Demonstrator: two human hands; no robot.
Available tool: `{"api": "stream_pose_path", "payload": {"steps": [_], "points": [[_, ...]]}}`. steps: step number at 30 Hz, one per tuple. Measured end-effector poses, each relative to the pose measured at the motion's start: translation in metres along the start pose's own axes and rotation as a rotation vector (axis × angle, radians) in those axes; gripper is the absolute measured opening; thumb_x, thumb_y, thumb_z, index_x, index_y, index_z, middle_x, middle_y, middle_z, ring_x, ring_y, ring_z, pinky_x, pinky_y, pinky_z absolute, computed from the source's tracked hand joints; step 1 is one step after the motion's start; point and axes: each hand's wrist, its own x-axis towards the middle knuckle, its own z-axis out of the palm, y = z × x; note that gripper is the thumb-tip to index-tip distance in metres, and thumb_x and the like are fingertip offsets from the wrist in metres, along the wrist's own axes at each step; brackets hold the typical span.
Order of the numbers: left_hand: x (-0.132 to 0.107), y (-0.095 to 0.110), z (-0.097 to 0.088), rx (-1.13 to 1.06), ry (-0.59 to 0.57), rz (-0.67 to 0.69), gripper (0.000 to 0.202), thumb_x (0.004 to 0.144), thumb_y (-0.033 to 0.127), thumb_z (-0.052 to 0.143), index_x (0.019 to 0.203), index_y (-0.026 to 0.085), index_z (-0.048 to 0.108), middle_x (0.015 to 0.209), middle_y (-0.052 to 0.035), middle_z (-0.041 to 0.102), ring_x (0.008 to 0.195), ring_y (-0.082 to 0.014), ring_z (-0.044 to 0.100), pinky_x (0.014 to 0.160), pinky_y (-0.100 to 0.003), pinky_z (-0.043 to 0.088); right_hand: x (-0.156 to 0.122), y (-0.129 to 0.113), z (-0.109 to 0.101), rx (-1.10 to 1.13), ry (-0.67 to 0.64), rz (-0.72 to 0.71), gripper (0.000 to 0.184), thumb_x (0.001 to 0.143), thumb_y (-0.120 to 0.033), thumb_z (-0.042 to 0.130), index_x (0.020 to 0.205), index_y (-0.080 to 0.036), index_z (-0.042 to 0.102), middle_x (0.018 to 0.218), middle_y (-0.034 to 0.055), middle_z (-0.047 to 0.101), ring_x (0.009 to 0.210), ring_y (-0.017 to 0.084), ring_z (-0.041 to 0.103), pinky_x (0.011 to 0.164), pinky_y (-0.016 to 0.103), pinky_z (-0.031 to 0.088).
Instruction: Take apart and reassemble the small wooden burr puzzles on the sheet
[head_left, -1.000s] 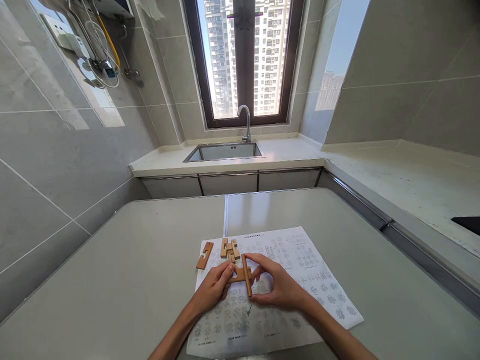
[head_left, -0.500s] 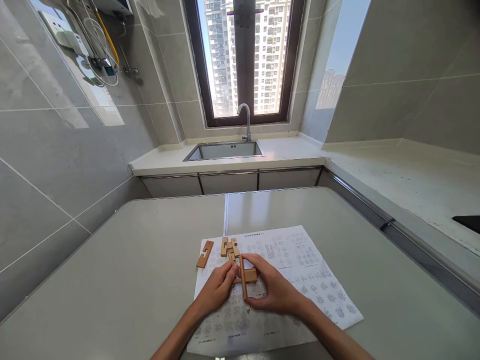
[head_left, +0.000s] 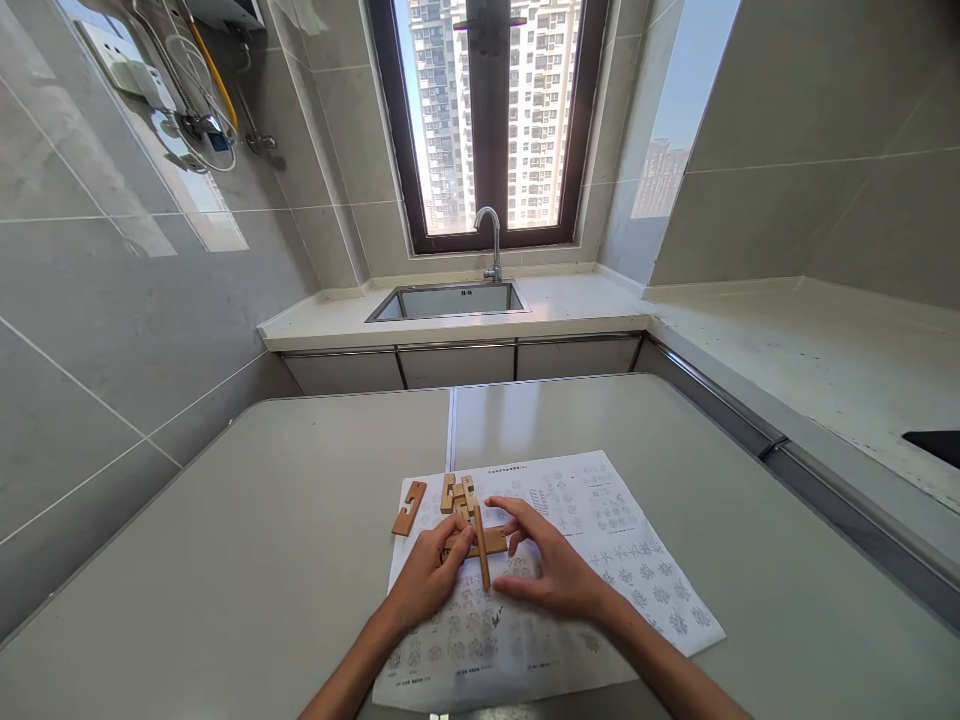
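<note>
Two crossed wooden puzzle pieces (head_left: 484, 545) stand on a printed instruction sheet (head_left: 600, 540) on the grey table. My left hand (head_left: 427, 575) pinches the crossed pieces from the left. From the right, my right hand (head_left: 544, 570) holds them, thumb at the lower end of the upright bar and fingers curled over the top. A small cluster of joined wooden pieces (head_left: 459, 495) lies just beyond my hands. One notched wooden piece (head_left: 409, 508) lies alone at the sheet's left edge.
The grey table (head_left: 262, 540) has a seam down its middle. Beyond it a white counter holds a steel sink (head_left: 450, 300) with a tap (head_left: 491, 240) under a window. A tiled wall stands on the left, a counter (head_left: 825, 370) runs along the right.
The upright bar has shifted slightly left and leans more. My right fingers have lifted and spread a little over the crossed pieces. The loose pieces have not moved.
</note>
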Motion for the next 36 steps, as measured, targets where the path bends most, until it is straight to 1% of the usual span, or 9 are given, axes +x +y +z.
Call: {"api": "stream_pose_path", "payload": {"steps": [3, 5, 9, 14, 16, 20, 27, 32, 36], "points": [[-0.001, -0.002, 0.0, 0.035, 0.047, 0.014, 0.043, 0.107, 0.05, 0.037, 0.085, 0.021, 0.059, 0.077, -0.0011, 0.06, 0.071, -0.0194, 0.052, 0.068, -0.028, 0.039, 0.002, 0.0, 0.001, -0.008, 0.104, 0.026, 0.029, 0.096, -0.033, 0.065, 0.124, -0.024, 0.064, 0.122, 0.0089, 0.066, 0.09, 0.02, 0.064, 0.085, 0.037, 0.056], [-0.003, -0.001, 0.002, 0.052, 0.036, 0.024, 0.042, 0.108, 0.048, 0.035, 0.084, 0.021, 0.059, 0.076, -0.0014, 0.06, 0.07, -0.0195, 0.053, 0.068, -0.029, 0.039, 0.002, -0.001, 0.003, -0.041, 0.102, 0.066, 0.019, 0.099, -0.036, 0.062, 0.112, -0.023, 0.068, 0.098, 0.0053, 0.07, 0.082, 0.02, 0.063, 0.078, 0.034, 0.054], [-0.007, -0.001, 0.005, 0.101, 0.013, 0.047, 0.036, 0.108, 0.047, 0.036, 0.095, 0.022, 0.06, 0.074, -0.0003, 0.061, 0.066, -0.0196, 0.055, 0.066, -0.029, 0.04, 0.002, -0.002, 0.005, -0.054, 0.052, 0.083, 0.021, 0.1, -0.042, 0.062, 0.102, -0.022, 0.07, 0.077, 0.0008, 0.068, 0.07, 0.018, 0.061, 0.071, 0.032, 0.05], [0.002, -0.022, -0.011, 0.299, 0.472, -0.025, 0.032, 0.106, 0.045, 0.035, 0.116, 0.021, 0.053, 0.105, -0.0088, 0.068, 0.092, -0.0262, 0.065, 0.082, -0.037, 0.049, 0.004, 0.0, 0.003, -0.047, 0.153, 0.091, 0.03, 0.103, -0.048, 0.057, 0.099, -0.021, 0.07, 0.072, 0.0006, 0.067, 0.066, 0.018, 0.063, 0.066, 0.03, 0.047], [0.006, -0.036, -0.022, 0.482, 0.57, -0.055, 0.035, 0.101, 0.046, 0.045, 0.119, 0.018, 0.052, 0.111, -0.0129, 0.066, 0.101, -0.0305, 0.063, 0.091, -0.043, 0.048, 0.004, 0.002, 0.002, -0.061, 0.179, 0.095, 0.031, 0.103, -0.048, 0.056, 0.099, -0.021, 0.07, 0.074, 0.001, 0.067, 0.066, 0.018, 0.062, 0.065, 0.03, 0.047], [0.01, -0.056, -0.036, 0.806, 0.566, -0.134, 0.039, 0.096, 0.045, 0.049, 0.115, 0.012, 0.058, 0.109, -0.0174, 0.065, 0.105, -0.0353, 0.06, 0.095, -0.05, 0.045, 0.004, 0.003, 0.004, -0.097, 0.164, 0.085, 0.032, 0.102, -0.05, 0.056, 0.098, -0.022, 0.071, 0.074, 0.0015, 0.067, 0.066, 0.018, 0.059, 0.064, 0.03, 0.047], [0.008, -0.055, -0.038, 1.038, 0.489, -0.328, 0.05, 0.098, 0.058, 0.043, 0.089, 0.014, 0.066, 0.101, -0.0197, 0.064, 0.099, -0.0371, 0.057, 0.088, -0.05, 0.042, 0.004, 0.005, 0.007, -0.118, 0.152, 0.075, 0.031, 0.102, -0.049, 0.057, 0.097, -0.022, 0.071, 0.075, 0.0021, 0.069, 0.065, 0.018, 0.058, 0.065, 0.031, 0.049], [0.008, -0.051, -0.041, 1.039, 0.455, -0.287, 0.045, 0.102, 0.047, 0.037, 0.09, 0.014, 0.066, 0.099, -0.0178, 0.067, 0.099, -0.0355, 0.059, 0.086, -0.047, 0.045, 0.003, 0.006, 0.006, -0.123, 0.14, 0.073, 0.027, 0.101, -0.046, 0.058, 0.099, -0.022, 0.072, 0.081, 0.0033, 0.071, 0.066, 0.018, 0.057, 0.066, 0.031, 0.049], [0.005, -0.045, -0.045, 0.899, 0.544, -0.159, 0.045, 0.107, 0.043, 0.03, 0.102, 0.016, 0.065, 0.105, -0.0152, 0.069, 0.095, -0.0312, 0.063, 0.084, -0.044, 0.048, 0.002, 0.006, 0.007, -0.124, 0.123, 0.072, 0.027, 0.102, -0.045, 0.058, 0.102, -0.023, 0.073, 0.083, 0.0041, 0.072, 0.067, 0.018, 0.058, 0.065, 0.032, 0.05]]}}
